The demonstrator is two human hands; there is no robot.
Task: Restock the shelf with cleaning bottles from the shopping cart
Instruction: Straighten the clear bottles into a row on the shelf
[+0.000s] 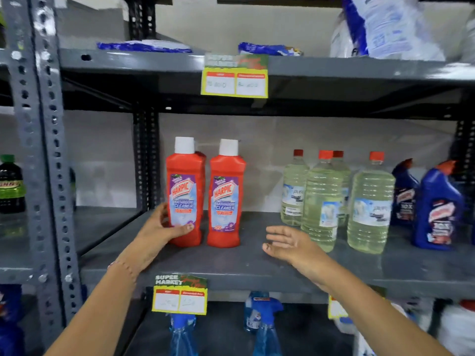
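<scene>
My left hand point(164, 227) is wrapped round the lower part of the left red Harpic bottle point(184, 194), thumb across the front of its label, fingers curled behind where I can't see them; that bottle stands upright on the grey metal shelf point(231, 260), base on the deck; my left forearm comes up from the bottom left, wrist bent slightly toward the bottle. Just beside it, to the right, the second red Harpic bottle point(225, 194) stands upright too, white cap on, a narrow gap between the pair; another red bottle shows behind the left one, mostly hidden. My right hand point(288, 242) is open and holding nothing, fingers spread loosely and pointing left, palm turned toward the red bottles, hovering above the bare shelf; it sits between the second red bottle and the clear bottles of pale yellow liquid point(321, 201), touching neither as far as I can tell; right forearm reaches in from the bottom right. Further right, blue bottles point(437, 209) with angled necks; price tag point(180, 296) clipped on the shelf edge below my wrists; blue spray bottles point(264, 327) on the level underneath.
</scene>
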